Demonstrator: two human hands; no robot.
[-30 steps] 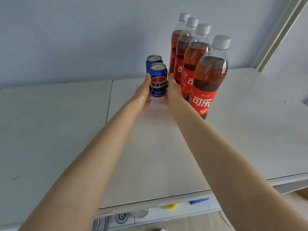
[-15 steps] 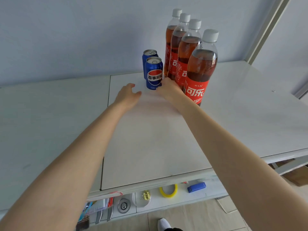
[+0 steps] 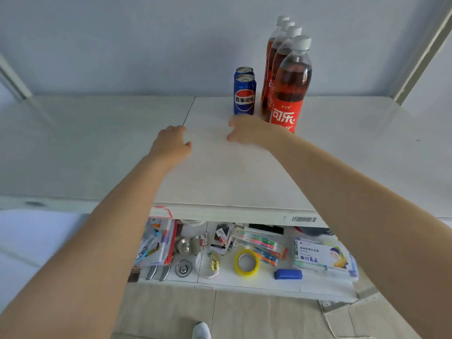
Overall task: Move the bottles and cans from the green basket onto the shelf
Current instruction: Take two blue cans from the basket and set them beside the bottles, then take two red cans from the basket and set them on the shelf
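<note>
Two blue cans stand one behind the other on the white shelf point(image 3: 97, 143); the front blue can point(image 3: 244, 95) hides most of the rear one point(image 3: 243, 70). Right of them, several cola bottles with red labels stand in a row, the nearest bottle point(image 3: 291, 86) in front. My left hand point(image 3: 171, 145) hovers over the shelf, fingers curled loosely, holding nothing. My right hand point(image 3: 247, 130) is just in front of the front can and apart from it, also empty. The green basket is out of view.
A lower shelf point(image 3: 244, 280) under the top board holds small items: a yellow tape roll point(image 3: 246, 263), a blue eraser point(image 3: 288, 274), a pen box point(image 3: 322, 256), packets and metal parts. Metal uprights stand at both back corners. Wood floor lies below.
Both hands have let go of the front can and drawn back toward me. The can stays upright in front of the other. The view has tilted down, showing the lower shelf.
</note>
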